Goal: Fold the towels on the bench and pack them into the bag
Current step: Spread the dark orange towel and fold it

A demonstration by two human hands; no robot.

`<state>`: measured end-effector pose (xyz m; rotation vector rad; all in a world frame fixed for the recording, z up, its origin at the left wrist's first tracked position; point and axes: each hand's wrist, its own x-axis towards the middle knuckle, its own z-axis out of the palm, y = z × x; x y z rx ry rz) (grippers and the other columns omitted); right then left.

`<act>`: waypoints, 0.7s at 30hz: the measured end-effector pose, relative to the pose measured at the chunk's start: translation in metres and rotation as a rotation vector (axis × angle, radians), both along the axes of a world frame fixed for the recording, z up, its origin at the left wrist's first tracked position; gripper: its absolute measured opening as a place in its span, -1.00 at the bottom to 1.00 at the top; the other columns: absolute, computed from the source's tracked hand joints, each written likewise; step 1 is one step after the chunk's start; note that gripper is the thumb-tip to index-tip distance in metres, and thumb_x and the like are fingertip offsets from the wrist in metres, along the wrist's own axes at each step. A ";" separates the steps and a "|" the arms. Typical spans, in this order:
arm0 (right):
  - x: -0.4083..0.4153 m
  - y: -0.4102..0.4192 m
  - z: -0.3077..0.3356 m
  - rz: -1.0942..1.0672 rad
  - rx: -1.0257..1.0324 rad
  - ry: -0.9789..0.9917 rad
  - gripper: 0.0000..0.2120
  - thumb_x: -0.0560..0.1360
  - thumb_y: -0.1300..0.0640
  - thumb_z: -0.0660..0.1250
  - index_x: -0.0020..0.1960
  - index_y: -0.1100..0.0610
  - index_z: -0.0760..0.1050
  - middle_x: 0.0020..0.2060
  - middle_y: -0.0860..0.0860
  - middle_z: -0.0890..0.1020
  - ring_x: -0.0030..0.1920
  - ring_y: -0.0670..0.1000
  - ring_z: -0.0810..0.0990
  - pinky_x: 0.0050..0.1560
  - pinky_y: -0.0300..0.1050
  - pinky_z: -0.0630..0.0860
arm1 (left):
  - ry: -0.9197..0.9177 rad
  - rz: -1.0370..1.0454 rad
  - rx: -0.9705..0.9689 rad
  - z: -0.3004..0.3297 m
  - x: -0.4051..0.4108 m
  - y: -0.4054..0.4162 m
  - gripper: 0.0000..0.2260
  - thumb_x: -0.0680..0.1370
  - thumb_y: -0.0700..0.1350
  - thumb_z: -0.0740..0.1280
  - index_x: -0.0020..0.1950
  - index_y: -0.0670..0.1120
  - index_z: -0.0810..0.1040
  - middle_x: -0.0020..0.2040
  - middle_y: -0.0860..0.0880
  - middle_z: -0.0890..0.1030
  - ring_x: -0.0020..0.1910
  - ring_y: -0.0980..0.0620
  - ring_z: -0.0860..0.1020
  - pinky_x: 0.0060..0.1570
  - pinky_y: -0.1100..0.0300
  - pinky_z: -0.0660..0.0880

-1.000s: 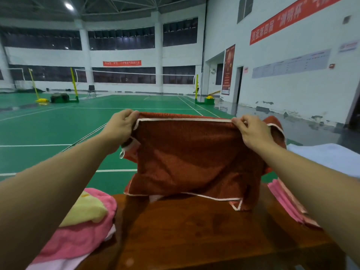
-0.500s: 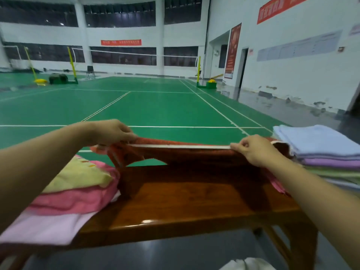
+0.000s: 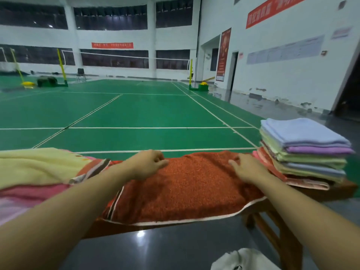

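Your left hand (image 3: 148, 164) rests on the red towel (image 3: 187, 190), fingers loosely curled, gripping nothing; your right hand (image 3: 247, 168) presses it flat, fingers straight. Towel lies spread across the bench (image 3: 319, 193).

A rust-red towel (image 3: 187, 188) lies spread across the desk (image 3: 342, 190) at frame centre. The left hand (image 3: 148, 164), fingers loosely curled, and the right hand (image 3: 247, 168), fingers flat, rest on its far edge. Folded towels (image 3: 307, 151) are stacked at right, loose towels (image 3: 37, 172) at left.

a towel (image 3: 187, 190) lies on the bench (image 3: 319, 193), between loose towels (image 3: 35, 172) left and a folded stack (image 3: 307, 152) right.
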<state>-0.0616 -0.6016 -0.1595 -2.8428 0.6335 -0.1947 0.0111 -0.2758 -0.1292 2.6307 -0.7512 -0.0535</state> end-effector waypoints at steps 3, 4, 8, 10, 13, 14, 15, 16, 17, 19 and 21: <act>-0.009 -0.001 -0.045 -0.085 0.053 0.185 -0.33 0.59 -0.42 -0.13 0.62 -0.18 0.05 0.65 0.01 -0.01 0.62 0.20 -0.09 0.53 0.31 -0.12 | -0.054 0.066 -0.005 -0.047 0.005 -0.002 -0.32 0.48 0.50 0.10 0.41 0.09 0.46 0.46 -0.07 0.43 0.46 -0.08 0.36 0.48 -0.07 0.25; -0.012 -0.002 -0.051 -0.101 0.042 0.178 -0.31 0.57 -0.44 -0.17 0.63 -0.19 0.00 0.65 -0.02 -0.06 0.63 0.20 -0.15 0.54 0.33 -0.17 | -0.019 0.101 0.082 -0.064 0.006 0.000 -0.22 0.43 0.58 -0.02 0.51 0.16 0.33 0.58 -0.01 0.26 0.57 -0.08 0.19 0.54 -0.23 0.06; -0.019 0.003 -0.047 -0.137 0.033 0.187 -0.29 0.54 -0.48 -0.20 0.62 -0.23 -0.03 0.65 -0.05 -0.07 0.62 0.25 -0.15 0.52 0.38 -0.16 | 0.023 0.220 0.279 -0.081 0.004 0.006 -0.25 0.49 0.53 -0.15 0.62 0.25 -0.01 0.66 0.11 -0.09 0.63 -0.02 -0.13 0.41 -0.50 -0.25; -0.022 0.006 -0.044 -0.153 0.031 0.212 -0.28 0.53 -0.49 -0.20 0.62 -0.22 -0.03 0.65 -0.03 -0.05 0.61 0.29 -0.11 0.50 0.42 -0.12 | 0.046 0.256 0.297 -0.080 -0.002 0.004 -0.22 0.47 0.55 -0.19 0.63 0.24 -0.05 0.66 0.09 -0.14 0.63 -0.03 -0.17 0.37 -0.54 -0.28; -0.027 0.010 -0.040 -0.187 -0.038 0.193 -0.21 0.51 -0.52 -0.20 0.62 -0.15 0.04 0.63 0.06 0.05 0.59 0.30 0.02 0.47 0.42 0.00 | 0.068 0.297 0.312 -0.081 -0.013 0.005 -0.20 0.46 0.56 -0.21 0.63 0.22 -0.09 0.66 0.06 -0.17 0.63 -0.06 -0.19 0.34 -0.55 -0.30; -0.028 0.010 -0.037 -0.203 -0.065 0.177 -0.19 0.51 -0.52 -0.19 0.62 -0.12 0.05 0.62 0.10 0.05 0.58 0.30 0.05 0.47 0.41 0.03 | 0.068 0.304 0.313 -0.081 -0.015 0.006 -0.20 0.46 0.55 -0.22 0.63 0.22 -0.10 0.66 0.06 -0.17 0.63 -0.07 -0.20 0.34 -0.55 -0.31; -0.028 0.008 -0.034 -0.227 -0.078 0.152 -0.18 0.51 -0.52 -0.18 0.62 -0.09 0.06 0.62 0.13 0.05 0.58 0.30 0.05 0.48 0.39 0.05 | 0.067 0.309 0.312 -0.081 -0.016 0.007 -0.20 0.46 0.55 -0.22 0.63 0.22 -0.11 0.66 0.05 -0.18 0.63 -0.07 -0.20 0.34 -0.55 -0.31; -0.027 0.004 -0.031 -0.260 -0.073 0.115 -0.19 0.53 -0.50 -0.16 0.62 -0.05 0.07 0.62 0.16 0.04 0.57 0.31 0.07 0.48 0.37 0.07 | 0.067 0.313 0.311 -0.080 -0.017 0.007 -0.20 0.47 0.55 -0.21 0.63 0.22 -0.11 0.66 0.05 -0.18 0.63 -0.07 -0.20 0.34 -0.55 -0.31; -0.025 -0.002 -0.027 -0.300 -0.043 0.068 -0.21 0.56 -0.46 -0.12 0.62 0.00 0.09 0.60 0.19 0.06 0.56 0.32 0.11 0.48 0.35 0.12 | 0.072 0.316 0.316 -0.080 -0.019 0.008 -0.21 0.47 0.55 -0.21 0.63 0.22 -0.12 0.66 0.05 -0.19 0.63 -0.08 -0.21 0.34 -0.54 -0.30; -0.019 -0.017 -0.020 -0.373 0.026 -0.008 -0.27 0.62 -0.35 -0.01 0.59 0.13 0.17 0.55 0.26 0.16 0.50 0.34 0.24 0.44 0.30 0.28 | 0.092 0.320 0.328 -0.078 -0.022 0.009 -0.21 0.48 0.54 -0.21 0.63 0.22 -0.13 0.66 0.05 -0.20 0.63 -0.08 -0.22 0.36 -0.54 -0.30; -0.015 -0.030 -0.015 -0.389 0.004 -0.026 -0.36 0.65 -0.23 0.08 0.52 0.21 0.27 0.49 0.26 0.29 0.42 0.32 0.38 0.35 0.22 0.39 | 0.123 0.323 0.336 -0.075 -0.026 0.010 -0.22 0.48 0.54 -0.20 0.63 0.21 -0.14 0.65 0.04 -0.22 0.62 -0.10 -0.24 0.36 -0.53 -0.29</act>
